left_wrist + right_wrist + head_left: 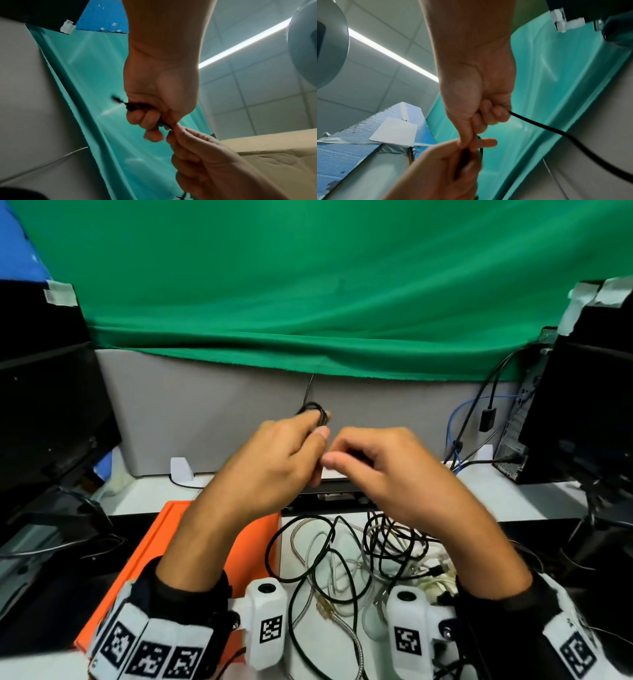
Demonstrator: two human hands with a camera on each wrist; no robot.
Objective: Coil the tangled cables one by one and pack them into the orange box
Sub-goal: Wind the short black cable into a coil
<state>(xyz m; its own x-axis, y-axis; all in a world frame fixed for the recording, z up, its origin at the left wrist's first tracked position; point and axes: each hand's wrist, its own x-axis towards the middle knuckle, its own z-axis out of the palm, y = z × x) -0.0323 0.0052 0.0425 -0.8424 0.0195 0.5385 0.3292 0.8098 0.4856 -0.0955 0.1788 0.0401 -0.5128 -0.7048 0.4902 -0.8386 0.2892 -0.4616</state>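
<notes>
Raised above the desk, my left hand grips a small coil of black cable, whose loops poke out past its fingers. In the left wrist view the coil sits in the curled left hand. Close beside it, my right hand pinches the same cable. The right wrist view shows the black cable trailing out of the curled right hand to the right. Under my left forearm lies the orange box. The tangle of black, white and braided cables lies beneath my hands.
Dark monitors stand at the left and right. A grey partition with a green cloth closes the back. Blue and black cords hang at the back right.
</notes>
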